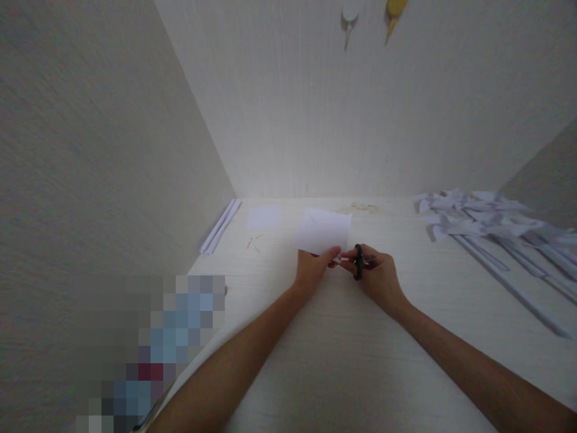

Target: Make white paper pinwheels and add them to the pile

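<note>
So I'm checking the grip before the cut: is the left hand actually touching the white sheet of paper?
Touching. The head view shows the left hand pinching the lower edge of the white paper between thumb and fingers.

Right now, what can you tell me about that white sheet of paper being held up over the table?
The sheet of paper is plain white, roughly rectangular and thin, apparently ordinary paper, with a faint crease near its upper left. It is held tilted above the pale table, not lying on it. The left hand pinches its lower edge between thumb and fingers. The right hand, holding black-handled scissors, meets the sheet at its lower right corner; the blades are hidden, so whether they are cutting cannot be told.
</note>
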`<action>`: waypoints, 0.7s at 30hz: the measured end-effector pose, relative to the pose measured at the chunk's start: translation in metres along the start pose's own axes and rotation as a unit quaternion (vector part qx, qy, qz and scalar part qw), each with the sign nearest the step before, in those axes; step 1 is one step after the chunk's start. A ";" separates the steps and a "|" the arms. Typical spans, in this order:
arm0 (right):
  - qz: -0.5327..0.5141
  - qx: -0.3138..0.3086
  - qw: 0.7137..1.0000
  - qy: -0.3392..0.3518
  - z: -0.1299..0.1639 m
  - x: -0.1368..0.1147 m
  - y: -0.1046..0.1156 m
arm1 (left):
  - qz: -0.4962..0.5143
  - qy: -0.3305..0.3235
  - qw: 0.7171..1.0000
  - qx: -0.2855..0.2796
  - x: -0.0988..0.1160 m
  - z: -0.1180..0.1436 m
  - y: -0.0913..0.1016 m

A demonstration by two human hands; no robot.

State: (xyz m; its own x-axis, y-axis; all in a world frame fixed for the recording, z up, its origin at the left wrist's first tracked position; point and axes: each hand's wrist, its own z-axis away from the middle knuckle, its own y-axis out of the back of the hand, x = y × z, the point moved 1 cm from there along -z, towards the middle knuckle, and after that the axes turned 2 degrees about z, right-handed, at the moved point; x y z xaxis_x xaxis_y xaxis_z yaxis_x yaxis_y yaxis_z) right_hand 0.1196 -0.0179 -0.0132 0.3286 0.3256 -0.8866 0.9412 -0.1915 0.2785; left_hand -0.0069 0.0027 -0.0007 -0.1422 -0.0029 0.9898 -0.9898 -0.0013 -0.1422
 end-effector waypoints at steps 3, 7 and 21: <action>0.005 0.001 1.000 0.006 -0.001 -0.001 0.000 | -0.004 -0.001 1.000 0.001 0.001 0.001 -0.001; 0.014 0.002 1.000 -0.003 -0.001 -0.003 0.000 | -0.004 -0.007 1.000 0.002 0.000 0.000 0.000; 0.009 0.001 1.000 -0.025 0.000 -0.008 -0.001 | 0.013 -0.015 1.000 -0.010 0.000 0.002 0.001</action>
State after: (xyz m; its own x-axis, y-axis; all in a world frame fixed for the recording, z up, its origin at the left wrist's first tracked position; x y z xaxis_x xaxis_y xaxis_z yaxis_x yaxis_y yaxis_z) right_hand 0.1160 -0.0200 -0.0064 0.3413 0.2751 -0.8988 0.9348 -0.1997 0.2938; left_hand -0.0077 0.0009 -0.0005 -0.1676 -0.0326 0.9853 -0.9858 0.0189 -0.1671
